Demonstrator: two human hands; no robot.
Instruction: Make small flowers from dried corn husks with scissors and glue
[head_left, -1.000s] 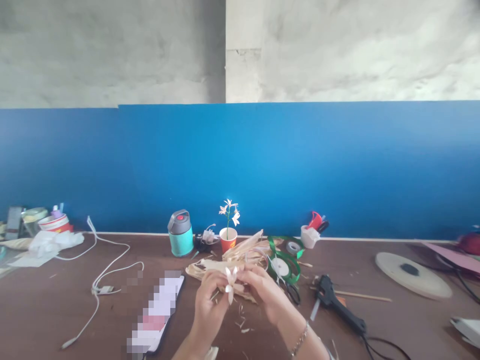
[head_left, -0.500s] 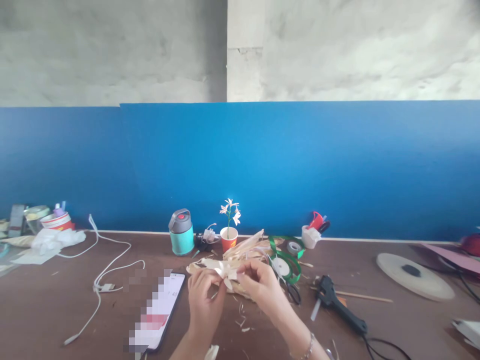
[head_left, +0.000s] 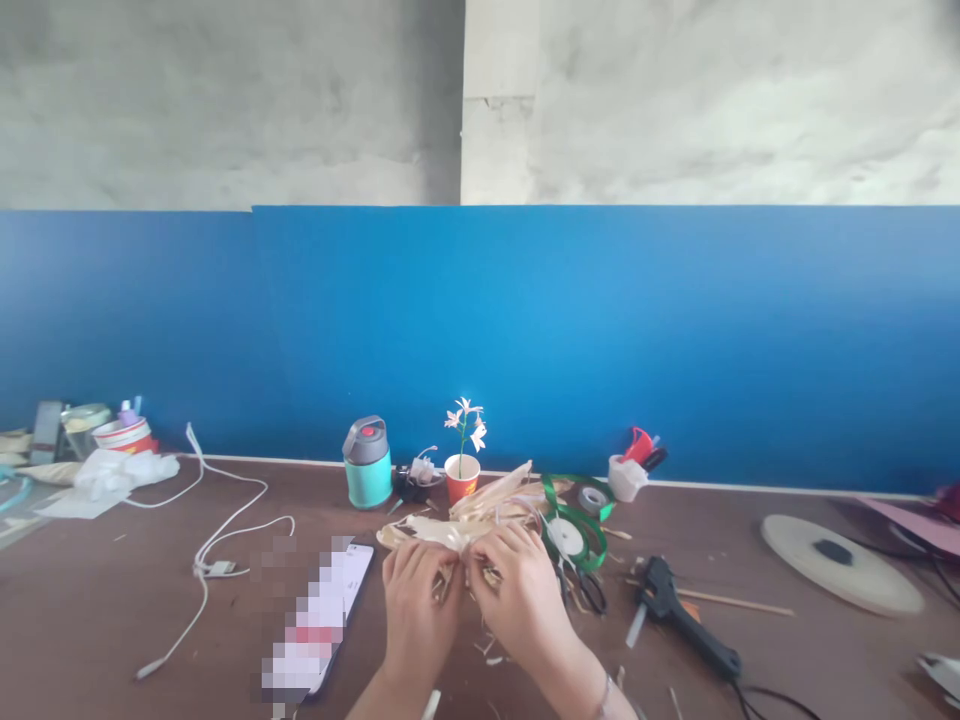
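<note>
Both hands meet over the table, fingertips pinched together on a pale corn-husk flower. Most of the flower is hidden behind the fingers. My left hand is closed on its left side, and my right hand is closed on its right side. Just beyond them lies a pile of dried corn husks. Scissors and a spool of green ribbon lie close to the right of my right hand.
Behind the husks stands a red paper cup with a finished flower stem. A phone and white cable lie left, near a teal flask. Right are a glue gun, a stick and a round lid.
My right hand's fingers have come in against my left fingertips, covering the flower whose petals showed before. The view has shifted slightly.
</note>
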